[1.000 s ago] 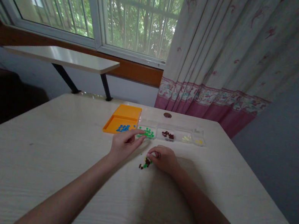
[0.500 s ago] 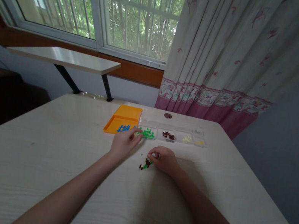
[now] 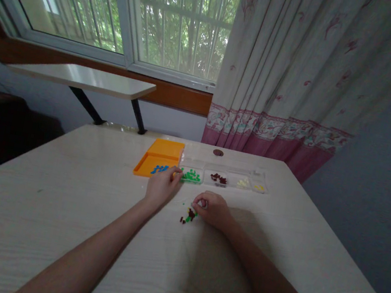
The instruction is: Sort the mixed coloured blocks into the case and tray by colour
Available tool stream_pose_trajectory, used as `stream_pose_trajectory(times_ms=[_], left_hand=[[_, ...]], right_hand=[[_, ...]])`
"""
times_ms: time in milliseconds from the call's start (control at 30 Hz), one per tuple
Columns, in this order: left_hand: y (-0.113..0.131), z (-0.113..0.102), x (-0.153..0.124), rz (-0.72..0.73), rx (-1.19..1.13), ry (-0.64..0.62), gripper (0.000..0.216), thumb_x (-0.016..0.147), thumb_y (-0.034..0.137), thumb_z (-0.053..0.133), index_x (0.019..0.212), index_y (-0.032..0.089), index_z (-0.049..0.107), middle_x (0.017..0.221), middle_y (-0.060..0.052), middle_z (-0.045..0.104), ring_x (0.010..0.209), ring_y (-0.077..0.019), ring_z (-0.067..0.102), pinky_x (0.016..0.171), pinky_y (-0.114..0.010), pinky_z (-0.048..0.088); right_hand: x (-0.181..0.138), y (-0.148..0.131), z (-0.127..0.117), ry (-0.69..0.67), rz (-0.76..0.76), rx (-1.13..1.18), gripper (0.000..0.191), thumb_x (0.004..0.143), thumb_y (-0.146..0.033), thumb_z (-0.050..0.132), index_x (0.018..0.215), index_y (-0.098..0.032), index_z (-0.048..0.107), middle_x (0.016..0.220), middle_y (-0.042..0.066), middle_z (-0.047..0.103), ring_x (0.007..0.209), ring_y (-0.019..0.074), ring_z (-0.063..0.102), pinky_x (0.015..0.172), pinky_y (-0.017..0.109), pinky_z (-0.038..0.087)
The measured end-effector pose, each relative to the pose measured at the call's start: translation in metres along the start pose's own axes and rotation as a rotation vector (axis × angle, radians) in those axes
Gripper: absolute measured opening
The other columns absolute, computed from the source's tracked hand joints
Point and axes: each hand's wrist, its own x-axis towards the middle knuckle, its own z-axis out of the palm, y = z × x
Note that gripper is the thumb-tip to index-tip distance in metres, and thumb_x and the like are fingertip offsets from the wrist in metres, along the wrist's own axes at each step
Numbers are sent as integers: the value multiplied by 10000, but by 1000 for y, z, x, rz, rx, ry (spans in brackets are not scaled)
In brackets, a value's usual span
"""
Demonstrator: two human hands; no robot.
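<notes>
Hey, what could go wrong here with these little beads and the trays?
The left hand has its fingertips at the seam between the orange tray and the green beads; a bead might land in the wrong section. The right hand rests against the loose pile and may scatter it across the table.

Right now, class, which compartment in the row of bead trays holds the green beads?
The clear compartment directly right of the orange tray, nearest the left hand; the others hold dark, pale and yellow beads.
</notes>
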Motion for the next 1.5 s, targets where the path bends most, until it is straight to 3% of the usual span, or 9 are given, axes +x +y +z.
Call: stream_pose_trajectory(times_ms=[133,300,533,1233,1500], left_hand=[[5,-1,-11,176,-99,-136,279,811,363,418,882,187,623,535,9,559,479,-105,491,476,-190,285],[17,-4,-22,363,-173,-258,231,812,286,425,892,203,626,636,0,620,524,-87,519,521,-176,330],[21,-5,-24,371,-185,-267,223,802,320,455,905,214,623,612,12,611,508,-86,513,510,-170,338],[23,-3,-25,405,-181,-222,209,809,298,451,901,211,617,593,16,608,483,-81,506,496,-172,324],[22,-6,-24,398,-146,-157,209,797,307,461,886,194,612,488,41,509,431,-76,441,462,-175,287]], right_hand=[[2,5,4,36,38,96,72,691,-206,585,722,-183,645,589,-23,525,554,84,456,562,192,345],[8,18,11,65,274,445,166,694,-302,576,725,-151,639,506,-37,483,451,65,385,428,175,284],[11,23,9,32,321,667,218,653,-345,609,705,-134,632,505,-35,505,426,47,356,407,168,272],[13,22,5,6,304,672,293,643,-425,609,688,-138,646,484,-36,494,431,58,360,416,184,263],[13,21,2,63,280,698,268,675,-389,582,715,-132,650,586,1,583,516,89,471,508,210,365]])
